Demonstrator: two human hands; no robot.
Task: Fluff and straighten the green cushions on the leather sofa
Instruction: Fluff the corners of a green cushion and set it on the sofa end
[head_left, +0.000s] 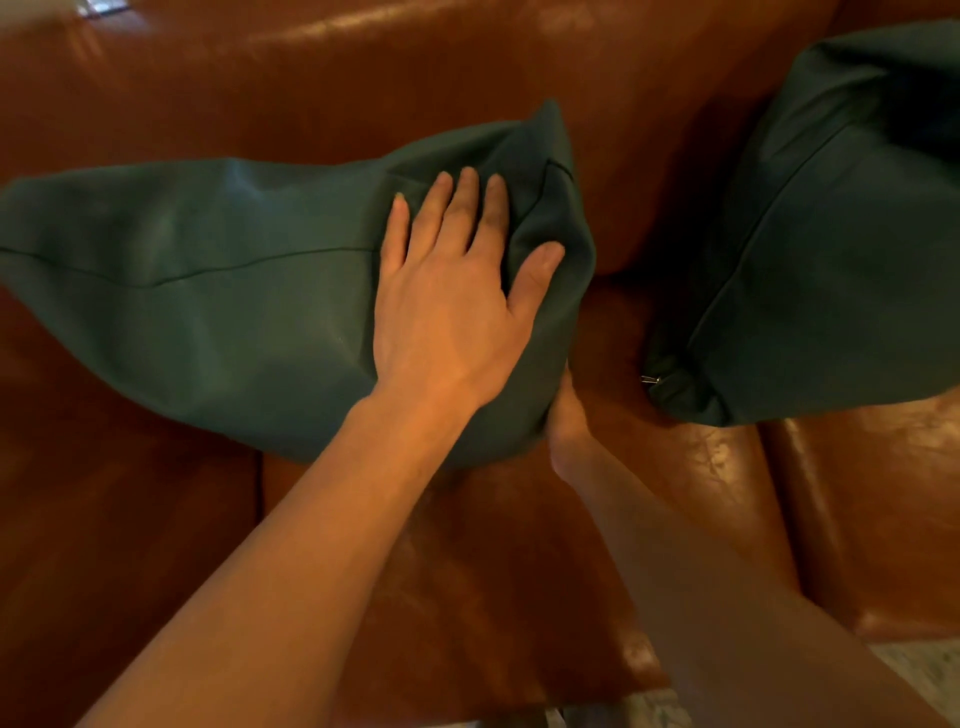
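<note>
The near green cushion (197, 312) lay slumped across the seat of the leather sofa (322, 93), its top edge leaning toward the backrest, and the risk sat right at its right-hand end. The left hand (447, 312) was spread flat on that end, fingers straight and fanned, thumb (540, 270) pushed out toward the corner, palm pressing into the fabric and holding nothing. Pushed down hard there, the filling would likely have shifted away to the far left and left this corner limp and creased rather than plump. The leather looked glossy, so a sideways shove could well have sent the whole cushion sliding along the seat or tipping forward off the front edge. The left forearm ran up from the lower left on a long diagonal, wrist fairly straight. The right hand (563, 415) was tucked under the cushion's lower right corner, with only the wrist and heel of the hand showing, so whether it gripped the fabric or merely propped it could not be told; a pull from below against the press from above might have twisted the seam (249, 265) out of line. The second green cushion (810, 249) stood propped to the right, apart from both hands, its zip pull (650, 380) poking out at the lower corner, near enough that a wide sweep could have knocked it over.
</note>
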